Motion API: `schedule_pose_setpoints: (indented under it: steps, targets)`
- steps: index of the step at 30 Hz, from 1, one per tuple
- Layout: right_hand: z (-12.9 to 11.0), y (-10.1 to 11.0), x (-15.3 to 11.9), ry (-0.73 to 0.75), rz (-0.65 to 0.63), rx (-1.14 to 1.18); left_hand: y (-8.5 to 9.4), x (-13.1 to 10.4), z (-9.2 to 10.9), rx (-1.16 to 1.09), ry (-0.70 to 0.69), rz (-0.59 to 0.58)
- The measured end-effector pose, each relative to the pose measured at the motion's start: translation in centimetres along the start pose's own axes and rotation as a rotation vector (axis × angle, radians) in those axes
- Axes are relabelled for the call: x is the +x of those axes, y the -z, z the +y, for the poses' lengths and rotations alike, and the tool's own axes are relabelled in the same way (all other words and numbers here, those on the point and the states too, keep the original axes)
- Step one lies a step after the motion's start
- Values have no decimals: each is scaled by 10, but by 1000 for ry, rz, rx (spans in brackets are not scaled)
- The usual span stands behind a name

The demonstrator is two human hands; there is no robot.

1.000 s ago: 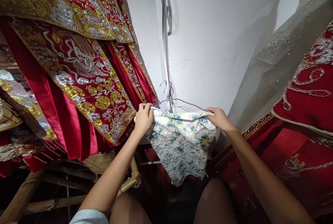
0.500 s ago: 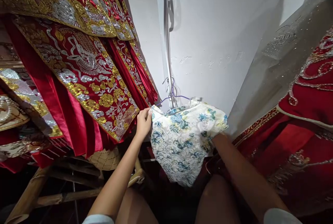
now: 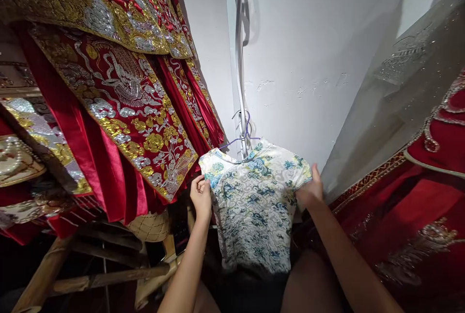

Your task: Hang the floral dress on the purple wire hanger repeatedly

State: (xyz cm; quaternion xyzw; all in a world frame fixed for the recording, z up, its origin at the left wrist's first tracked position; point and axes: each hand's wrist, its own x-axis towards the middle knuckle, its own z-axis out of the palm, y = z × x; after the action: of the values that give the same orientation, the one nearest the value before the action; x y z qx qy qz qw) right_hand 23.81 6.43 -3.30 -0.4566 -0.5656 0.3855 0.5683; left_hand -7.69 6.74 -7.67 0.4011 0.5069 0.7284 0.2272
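Observation:
A short-sleeved white top (image 3: 254, 201) with blue, green and yellow flowers hangs on a purple wire hanger (image 3: 232, 142), its front spread towards me. My left hand (image 3: 201, 194) is at the sleeve on the left, fingers curled and pinched on its hem. By the opposite sleeve is my right hand (image 3: 313, 189), slightly blurred, with one digit stretched upward. The sleeve hem partly covers its other fingers. The hanger's hook is up at a white metal upright (image 3: 238, 61) against the wall.
Red garments with gold and silver embroidery (image 3: 145, 109) hang close on the left. A bamboo frame (image 3: 90, 281) and a woven hat-like item (image 3: 148, 227) are below them. On the right hang a beaded red gown (image 3: 436, 196) and sheer grey fabric (image 3: 385, 95). A white wall (image 3: 298, 37) stands behind.
My right hand, earlier hidden inside or behind the sleeve, has come out at its hem. My left hand has moved down from the shoulder to the sleeve hem. The top now hangs straighter and wider.

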Motion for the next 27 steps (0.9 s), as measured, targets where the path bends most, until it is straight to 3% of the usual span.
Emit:
schedule_pose_setpoints:
  steps: [3,5,7,9,14,18,21,24,27]
  targets:
    - [-7,21,0,-92,116,104,1,-16,7,25,8,-64]
    - [-18,29,4,-88,65,117,3,-29,14,47,-7,-126]
    - [-31,31,11,-65,44,169,5,-41,22,112,-66,-202]
    - [-42,28,19,-40,101,233,8,-49,33,225,-164,-244]
    - [-55,23,23,-53,259,370,17,-50,72,465,-383,-225]
    - [-57,24,-8,-90,500,503,21,-32,107,555,-578,-256]
    - [-52,20,-45,-147,631,613,15,-13,121,651,-701,-325]
    - [-45,11,-83,-176,590,669,3,0,120,791,-729,-417]
    - [-48,-1,-115,-154,435,626,-8,1,112,853,-673,-430]
